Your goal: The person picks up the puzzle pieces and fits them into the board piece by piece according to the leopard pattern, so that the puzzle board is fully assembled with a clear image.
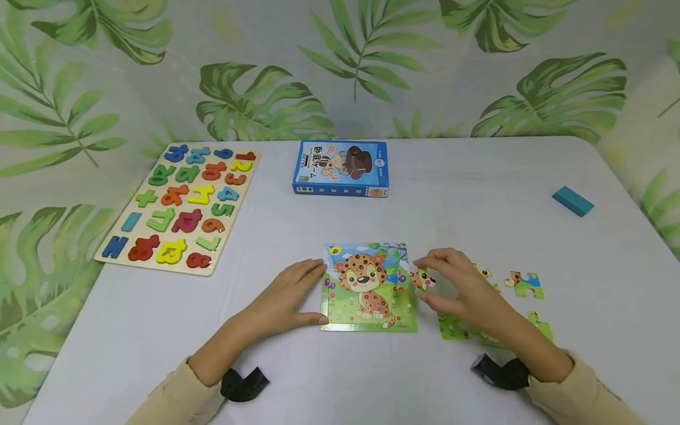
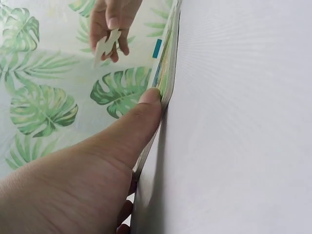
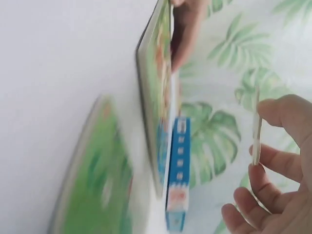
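A square puzzle board (image 1: pixel 366 295) with a printed spotted leopard lies flat at the middle of the table. My left hand (image 1: pixel 289 298) rests at its left edge, thumb (image 2: pixel 146 109) on the lower left corner and fingertips touching higher up the same side. My right hand (image 1: pixel 462 286) pinches a puzzle piece (image 1: pixel 423 279) with a leopard's face on it, just off the board's right edge. In the right wrist view that puzzle piece (image 3: pixel 256 129) appears edge-on between thumb and fingers. Several loose puzzle pieces (image 1: pixel 526 284) lie under and beyond the right forearm, partly hidden.
A wooden number board (image 1: pixel 180 206) with coloured figures lies at the left. A blue box (image 1: pixel 341 168) stands at the back middle, and a teal block (image 1: pixel 572 201) at the far right. Black straps (image 1: pixel 244 385) are on both wrists. Leaf-patterned cloth (image 1: pixel 372 65) hangs behind the table.
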`<state>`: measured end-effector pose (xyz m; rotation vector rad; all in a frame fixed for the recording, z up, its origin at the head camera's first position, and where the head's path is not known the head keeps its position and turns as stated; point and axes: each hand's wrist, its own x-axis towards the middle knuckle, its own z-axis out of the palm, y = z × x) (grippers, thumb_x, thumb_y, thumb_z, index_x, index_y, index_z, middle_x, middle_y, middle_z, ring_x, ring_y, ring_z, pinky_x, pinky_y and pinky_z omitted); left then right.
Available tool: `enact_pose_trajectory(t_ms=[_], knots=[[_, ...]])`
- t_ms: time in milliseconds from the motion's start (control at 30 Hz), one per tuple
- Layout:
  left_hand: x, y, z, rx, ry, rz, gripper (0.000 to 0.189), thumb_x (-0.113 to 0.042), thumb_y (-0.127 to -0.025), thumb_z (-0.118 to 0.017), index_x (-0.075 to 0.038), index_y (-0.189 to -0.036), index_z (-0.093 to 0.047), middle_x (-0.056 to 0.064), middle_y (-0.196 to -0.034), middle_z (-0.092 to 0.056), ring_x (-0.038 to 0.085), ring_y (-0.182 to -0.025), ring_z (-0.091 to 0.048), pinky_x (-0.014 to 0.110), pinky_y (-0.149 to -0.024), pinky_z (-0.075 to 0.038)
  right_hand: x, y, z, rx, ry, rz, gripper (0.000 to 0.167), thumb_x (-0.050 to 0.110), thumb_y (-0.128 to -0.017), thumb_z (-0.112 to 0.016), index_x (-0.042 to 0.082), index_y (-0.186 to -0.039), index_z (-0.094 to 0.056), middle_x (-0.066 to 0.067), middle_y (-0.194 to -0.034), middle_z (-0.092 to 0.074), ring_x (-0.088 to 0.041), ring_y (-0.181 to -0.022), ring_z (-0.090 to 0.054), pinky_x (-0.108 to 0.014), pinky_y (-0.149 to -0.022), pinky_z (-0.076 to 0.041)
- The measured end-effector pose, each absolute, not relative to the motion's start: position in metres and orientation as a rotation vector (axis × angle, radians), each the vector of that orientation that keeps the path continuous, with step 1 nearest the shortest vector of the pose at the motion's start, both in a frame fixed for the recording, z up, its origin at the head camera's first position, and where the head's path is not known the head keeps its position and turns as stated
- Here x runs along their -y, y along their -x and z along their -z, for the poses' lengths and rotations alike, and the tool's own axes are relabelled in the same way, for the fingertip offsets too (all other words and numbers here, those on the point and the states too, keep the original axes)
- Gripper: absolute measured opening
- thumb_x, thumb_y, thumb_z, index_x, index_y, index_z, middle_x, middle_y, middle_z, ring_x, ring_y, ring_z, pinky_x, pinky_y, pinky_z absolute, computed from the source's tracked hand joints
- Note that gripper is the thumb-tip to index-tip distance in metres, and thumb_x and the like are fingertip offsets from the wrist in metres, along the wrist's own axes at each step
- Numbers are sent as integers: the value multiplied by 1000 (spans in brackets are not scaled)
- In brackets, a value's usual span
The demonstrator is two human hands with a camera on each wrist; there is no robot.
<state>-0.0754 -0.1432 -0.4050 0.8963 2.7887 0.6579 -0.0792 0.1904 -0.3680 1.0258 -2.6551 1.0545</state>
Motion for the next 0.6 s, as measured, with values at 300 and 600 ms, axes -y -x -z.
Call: enact_pose_trajectory(t_ms=[300, 600], knots=[[143, 67, 408, -2831, -886, -641, 81, -53, -79, -60, -7, -139, -32, 6, -142, -30, 23, -130, -22, 35, -106, -13, -131, 85, 373, 2628, -1158, -1079, 48, 14, -76, -71, 2, -120, -56, -4, -112, -47, -16, -102, -43, -29, -78, -44], [143, 67, 409, -2849, -937, -661, 78, -52, -79, -59, -7, -138, -35, 5, -141, -31, 23, -129, -23, 36, -106, -12, -103, 93, 391, 2766, -1116, -1051, 43, 19, -78, -71, 4, -116, -59, -4, -112, -51, -16, -102, -45, -31, -81, -44]])
